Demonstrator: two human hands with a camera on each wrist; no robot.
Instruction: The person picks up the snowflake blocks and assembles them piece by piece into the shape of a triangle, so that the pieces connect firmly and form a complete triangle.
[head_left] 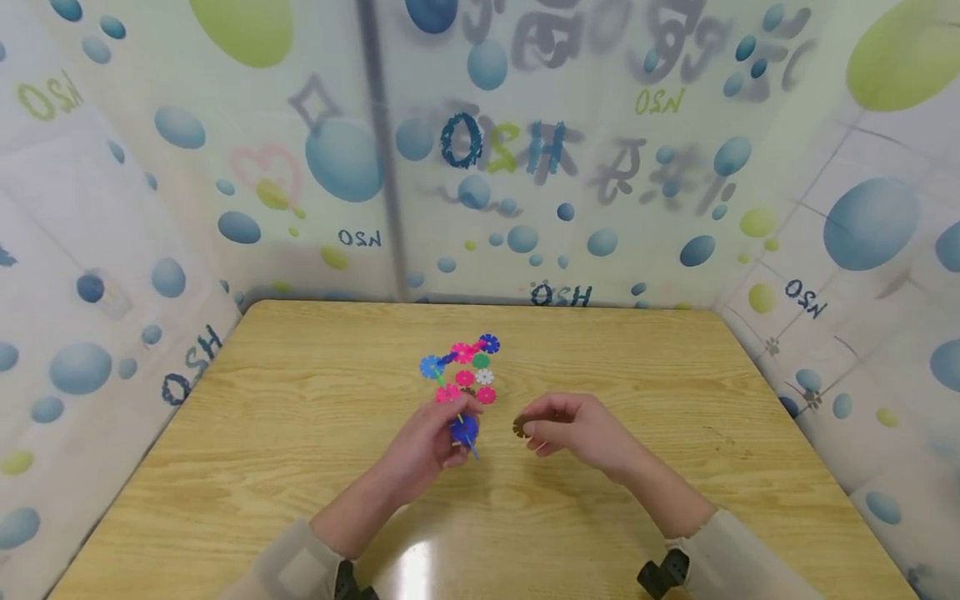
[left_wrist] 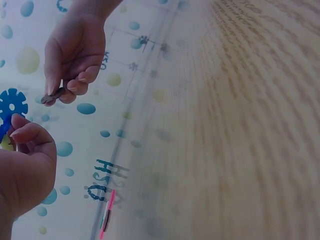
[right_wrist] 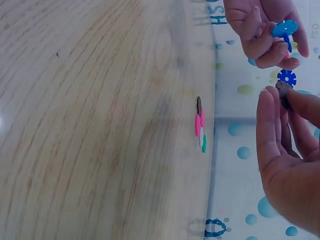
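My left hand [head_left: 427, 437] grips a chain of interlocking notched plastic discs [head_left: 462, 353], joined edge to edge in blue, pink, light blue, green and yellow. The chain bends away from the fingers toward the far side, and a dark blue disc [head_left: 463, 430] sits by the palm. To its right, my right hand [head_left: 581, 429] pinches a single brown notched disc [head_left: 519, 426] between thumb and fingertips. A gap separates this disc from the chain. Both hands are raised above the table in the wrist views, where the brown disc [right_wrist: 283, 94] shows nearly edge-on.
Several loose discs lie flat together on the wooden table [head_left: 645, 367], just beyond the left hand: a green one [head_left: 481, 361], a white one [head_left: 484, 377], pink ones [head_left: 486, 395] and a partly covered brown one. Patterned curtain-like walls [head_left: 480, 225] enclose the table's back and sides.
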